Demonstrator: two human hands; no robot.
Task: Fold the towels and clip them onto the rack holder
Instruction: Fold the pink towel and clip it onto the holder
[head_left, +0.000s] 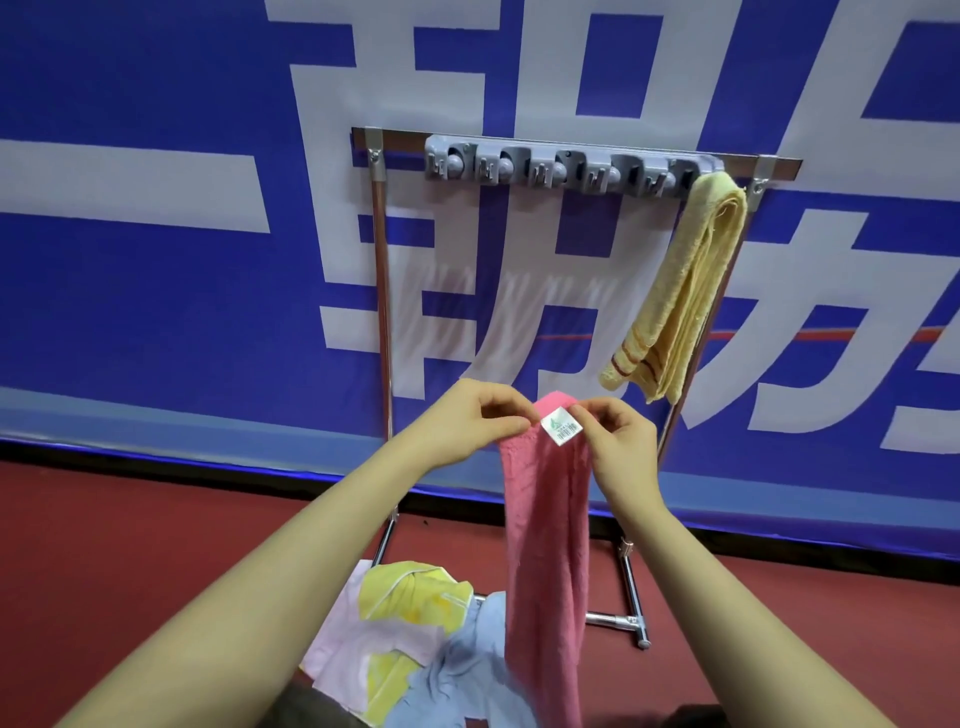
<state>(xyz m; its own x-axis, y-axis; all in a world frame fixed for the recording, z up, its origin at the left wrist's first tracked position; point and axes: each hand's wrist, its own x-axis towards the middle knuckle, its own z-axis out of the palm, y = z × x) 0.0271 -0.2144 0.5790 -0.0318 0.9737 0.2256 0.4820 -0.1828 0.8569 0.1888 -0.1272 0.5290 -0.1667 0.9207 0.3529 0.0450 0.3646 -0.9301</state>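
A pink towel (545, 545) hangs folded in a long narrow strip in front of me, with a white label (561, 425) at its top. My left hand (467, 423) pinches the towel's top left edge. My right hand (615, 439) pinches the top right edge beside the label. Above them, a grey clip holder (566, 166) with several clips is fixed to the top bar of a metal rack (382, 291). A folded yellow towel (680, 291) hangs from the holder's rightmost clip.
A pile of loose towels (415, 639), yellow, pale pink and blue, lies on the red floor (130, 530) by the rack's base. A blue and white banner wall (156, 234) stands right behind the rack. The rack's foot bar (618, 621) reaches toward me.
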